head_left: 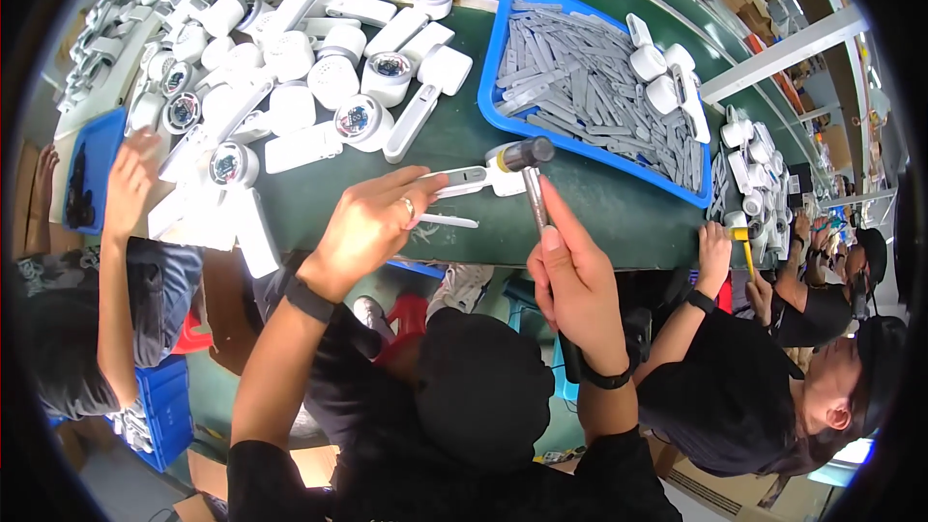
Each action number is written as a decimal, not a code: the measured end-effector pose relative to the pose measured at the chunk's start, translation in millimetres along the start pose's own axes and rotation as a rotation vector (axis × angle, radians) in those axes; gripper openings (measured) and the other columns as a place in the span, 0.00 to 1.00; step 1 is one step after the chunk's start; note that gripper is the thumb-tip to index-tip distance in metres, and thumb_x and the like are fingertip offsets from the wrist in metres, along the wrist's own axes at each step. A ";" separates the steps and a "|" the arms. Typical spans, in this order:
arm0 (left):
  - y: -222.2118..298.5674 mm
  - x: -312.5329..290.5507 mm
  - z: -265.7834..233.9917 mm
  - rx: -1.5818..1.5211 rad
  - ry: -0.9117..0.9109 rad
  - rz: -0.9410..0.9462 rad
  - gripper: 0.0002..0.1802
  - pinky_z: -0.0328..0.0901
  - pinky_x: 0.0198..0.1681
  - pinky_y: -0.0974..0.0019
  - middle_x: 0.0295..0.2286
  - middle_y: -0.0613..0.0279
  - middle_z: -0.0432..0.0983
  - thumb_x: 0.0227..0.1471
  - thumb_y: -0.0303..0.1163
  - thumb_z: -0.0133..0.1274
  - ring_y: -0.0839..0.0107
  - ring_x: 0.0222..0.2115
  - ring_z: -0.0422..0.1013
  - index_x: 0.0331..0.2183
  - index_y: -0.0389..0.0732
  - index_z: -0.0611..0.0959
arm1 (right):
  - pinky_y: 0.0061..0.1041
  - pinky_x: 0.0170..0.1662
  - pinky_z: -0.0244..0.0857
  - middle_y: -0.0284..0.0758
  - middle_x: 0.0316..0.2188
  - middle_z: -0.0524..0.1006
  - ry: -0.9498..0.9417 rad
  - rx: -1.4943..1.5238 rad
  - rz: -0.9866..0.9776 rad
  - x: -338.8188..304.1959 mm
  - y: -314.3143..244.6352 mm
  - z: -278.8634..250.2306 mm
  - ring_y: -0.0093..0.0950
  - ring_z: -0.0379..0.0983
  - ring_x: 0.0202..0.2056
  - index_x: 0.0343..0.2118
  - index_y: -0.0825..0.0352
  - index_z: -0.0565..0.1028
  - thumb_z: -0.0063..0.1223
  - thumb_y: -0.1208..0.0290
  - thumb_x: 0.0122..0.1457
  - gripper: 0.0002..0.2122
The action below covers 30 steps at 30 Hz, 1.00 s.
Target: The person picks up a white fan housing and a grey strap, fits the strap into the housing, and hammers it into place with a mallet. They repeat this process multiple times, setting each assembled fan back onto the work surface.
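My left hand (372, 227) held a white housing (503, 183), my right hand (580, 280) a mallet (527, 153). One seemed underway, many grey strips (556, 68) apparently unfitted

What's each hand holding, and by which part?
Left hand: white handheld device, by the end of its handle. Right hand: dark-headed mallet, by its handle, below the head.
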<state>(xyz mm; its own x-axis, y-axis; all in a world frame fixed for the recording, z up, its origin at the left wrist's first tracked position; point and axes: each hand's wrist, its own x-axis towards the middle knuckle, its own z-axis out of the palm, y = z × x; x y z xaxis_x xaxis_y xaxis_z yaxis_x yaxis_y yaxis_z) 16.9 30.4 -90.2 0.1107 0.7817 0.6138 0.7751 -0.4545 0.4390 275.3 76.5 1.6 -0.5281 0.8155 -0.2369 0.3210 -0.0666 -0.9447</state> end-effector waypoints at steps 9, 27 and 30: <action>-1.2 -3.4 1.0 0.016 0.005 -0.001 0.15 0.77 0.41 0.58 0.41 0.56 0.84 0.48 0.18 0.61 0.54 0.44 0.81 0.41 0.35 0.82 | 0.24 0.29 0.64 0.34 0.20 0.70 0.017 -0.101 0.024 3.7 -0.9 5.5 0.21 0.64 0.21 0.70 0.61 0.62 0.45 0.74 0.71 0.25; -1.0 -10.4 12.4 -0.096 0.068 0.006 0.18 0.77 0.42 0.59 0.46 0.56 0.83 0.52 0.19 0.64 0.52 0.44 0.81 0.28 0.39 0.68 | 0.18 0.26 0.57 0.24 0.19 0.65 -0.021 -0.262 -0.207 -0.4 -10.5 16.2 0.13 0.58 0.20 0.71 0.61 0.59 0.40 0.66 0.75 0.24; 10.1 -9.0 13.8 -0.116 0.068 -0.521 0.21 0.74 0.35 0.60 0.40 0.57 0.83 0.47 0.31 0.73 0.57 0.34 0.81 0.39 0.41 0.77 | 0.26 0.32 0.65 0.34 0.20 0.70 -0.102 -0.312 -0.136 5.9 -9.9 12.6 0.23 0.66 0.22 0.71 0.62 0.59 0.42 0.71 0.73 0.25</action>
<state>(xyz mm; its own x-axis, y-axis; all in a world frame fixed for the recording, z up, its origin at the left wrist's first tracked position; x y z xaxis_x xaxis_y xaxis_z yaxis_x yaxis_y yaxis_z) 32.3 24.6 -100.3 -0.3140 0.8885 0.3345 0.6424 -0.0605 0.7639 259.2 74.7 6.7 -0.6532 0.7422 -0.1502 0.4590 0.2303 -0.8580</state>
